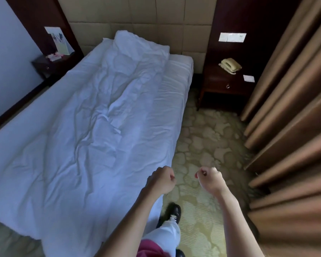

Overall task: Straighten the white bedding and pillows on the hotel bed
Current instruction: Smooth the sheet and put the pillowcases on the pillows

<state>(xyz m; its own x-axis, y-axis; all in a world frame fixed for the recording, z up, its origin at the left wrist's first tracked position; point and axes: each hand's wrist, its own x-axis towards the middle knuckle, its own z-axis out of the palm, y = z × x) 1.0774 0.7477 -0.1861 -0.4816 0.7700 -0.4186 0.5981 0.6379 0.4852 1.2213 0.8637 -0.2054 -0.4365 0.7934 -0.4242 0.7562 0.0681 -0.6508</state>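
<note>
Room dim overall, with a cool bluish cast across the white bedding (78,145). Soft shadows sit in its creases. Warmer light falls on the curtain (293,112) at 3 o'clock, which is smeared by blur. Glare whitens the wall switch plate (232,37) at 1 o'clock. Wide-angle bending is evident at the edges.

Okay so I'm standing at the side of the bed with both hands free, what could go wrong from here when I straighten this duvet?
Three likely risks:
1. The duvet lies skewed, leaving a mattress strip bare; tugging one corner may only shift the skew.
2. The pillow sits bunched under the duvet's top, so pulling could drag it askew.
3. Neither your left hand nor right hand grips anything yet, and the aisle beside the curtains looks tight.
</note>
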